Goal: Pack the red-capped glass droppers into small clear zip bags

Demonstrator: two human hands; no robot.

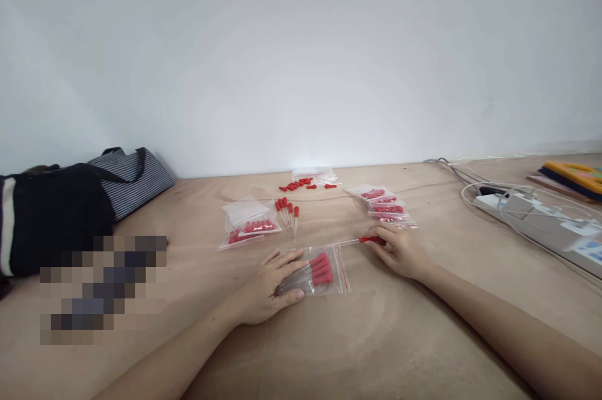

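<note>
My left hand [270, 290] lies over the left end of a clear zip bag [336, 290], its fingers spread and pressing it to the table. Inside the bag, several droppers [322, 269] with red rubber bulbs lie side by side, bulbs toward the zip end. My right hand [399, 249] pinches a single dropper [369, 239] by its red bulb. Its thin clear stem points left, with the tip by the bag's zip edge; whether it is inside I cannot tell. Several loose droppers [288, 207] lie beyond my left hand.
Filled bags lie in a left stack [249, 224] and a right stack [388, 205]. Farther back are loose red bulbs [298, 184] and a bag of clear stems [313, 174]. A power strip [540, 218] with cables stands right; a striped bag [136, 177] and dark cloth [56, 212] lie left.
</note>
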